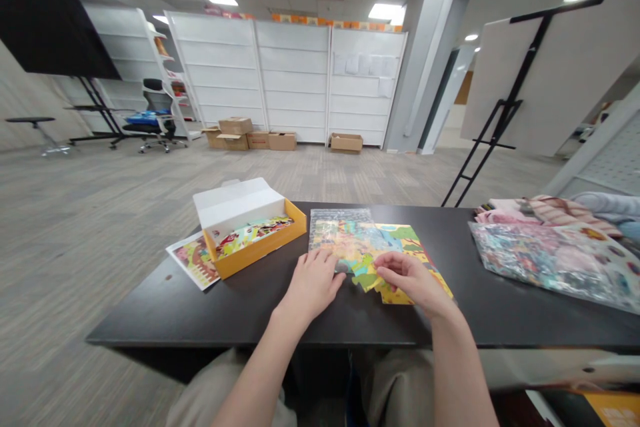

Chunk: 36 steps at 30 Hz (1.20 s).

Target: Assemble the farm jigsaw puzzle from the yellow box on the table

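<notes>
The puzzle (369,260) lies flat on the dark bench (240,313), midway along the part in view, btwn its far edge and near edge. It's yellow, green and blue w/ a tree pic, and the side by the hands is bumpy like puzzle bits. A clear bag (341,215) sits over its far left part, close to the bench's far edge.

The left hand (316,279) rests palm down w/ fingers spread a bit, tips on the bag and the puzzle's left side; it's not gripping. The right hand (403,275) is over the puzzle's near right part, thumb and finger close tog.; can't tell if a bit is pinched there.

Toward the bench's far left corner is a yellow box (265,250), white lid up, w/ bright pic cards (253,235) inside. A pic sheet (196,260) pokes out by its left side, near the bench's left edge. On the right part of the bench, a shiny bag (555,263) lies in front of folded cloths (565,210).

Writing: an orange pack (613,408) low at bottom right has pale marks, too blurry to read. Papers (364,65) on the white shelves (293,80) are too small to read. Same for a reddish mark on a brown carton (259,140) on the floor.
</notes>
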Motion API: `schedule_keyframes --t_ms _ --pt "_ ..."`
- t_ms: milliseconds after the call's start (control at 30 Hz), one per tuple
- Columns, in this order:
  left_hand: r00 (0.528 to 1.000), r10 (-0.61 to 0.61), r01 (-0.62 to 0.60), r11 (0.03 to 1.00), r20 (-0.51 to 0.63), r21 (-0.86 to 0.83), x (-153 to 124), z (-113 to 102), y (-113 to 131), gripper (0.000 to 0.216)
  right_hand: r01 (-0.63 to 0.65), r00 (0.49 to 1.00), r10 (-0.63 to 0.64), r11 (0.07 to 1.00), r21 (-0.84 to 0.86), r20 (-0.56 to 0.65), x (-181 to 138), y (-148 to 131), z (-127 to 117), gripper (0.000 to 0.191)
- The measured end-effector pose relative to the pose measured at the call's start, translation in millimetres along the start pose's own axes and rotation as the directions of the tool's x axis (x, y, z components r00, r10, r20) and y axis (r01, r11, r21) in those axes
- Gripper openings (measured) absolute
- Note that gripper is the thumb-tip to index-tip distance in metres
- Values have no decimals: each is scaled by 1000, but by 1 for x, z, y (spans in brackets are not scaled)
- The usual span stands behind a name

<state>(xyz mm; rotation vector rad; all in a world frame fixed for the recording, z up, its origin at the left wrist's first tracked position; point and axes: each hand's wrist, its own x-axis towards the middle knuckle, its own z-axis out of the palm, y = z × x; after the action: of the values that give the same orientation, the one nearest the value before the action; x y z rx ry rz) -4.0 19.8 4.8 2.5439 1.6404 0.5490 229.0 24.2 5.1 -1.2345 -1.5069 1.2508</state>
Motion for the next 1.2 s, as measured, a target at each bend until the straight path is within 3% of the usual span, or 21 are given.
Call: schedule_keyframes --t_ms 133,267,533,667,733,833,1033,1133,1200 --pt "999 16 -15 1000 49 -11 0 0 0 24 -32 999 32 999 -18 1 4 5 4 38" --pt "999 -3 5 999 52 -43 -2 -1 2 42 -28 1000 29 999 33 -14 4 -2 11 38" --pt "999 7 -12 989 -32 -148 -6 -1 9 66 22 990 2 987 162 -144 24 -2 44 40" --pt "999 12 -17 994 -49 -110 -7 2 10 68 119 973 -77 975 189 -217 31 6 51 58" --pt "999 5 -9 997 -49 -80 -8 3 10 66 127 977 -93 978 169 -193 26 4 44 65" --pt "998 11 -13 999 -57 -33 -9 4 10 62 118 981 -100 988 101 -169 13 -3 21 50" --pt "982 -83 87 996 -169 16 -6 -1 9 48 -7 906 -82 978 -207 -416 4 11 -28 37" --pt "971 49 -65 996 -234 -63 -4 -4 22 33 -78 898 -104 919 -387 -427 4 24 -34 31" --pt "968 173 -198 971 -184 -132 -2 -1 35 27 -87 915 -99 898 -430 -391 3 27 -32 30"
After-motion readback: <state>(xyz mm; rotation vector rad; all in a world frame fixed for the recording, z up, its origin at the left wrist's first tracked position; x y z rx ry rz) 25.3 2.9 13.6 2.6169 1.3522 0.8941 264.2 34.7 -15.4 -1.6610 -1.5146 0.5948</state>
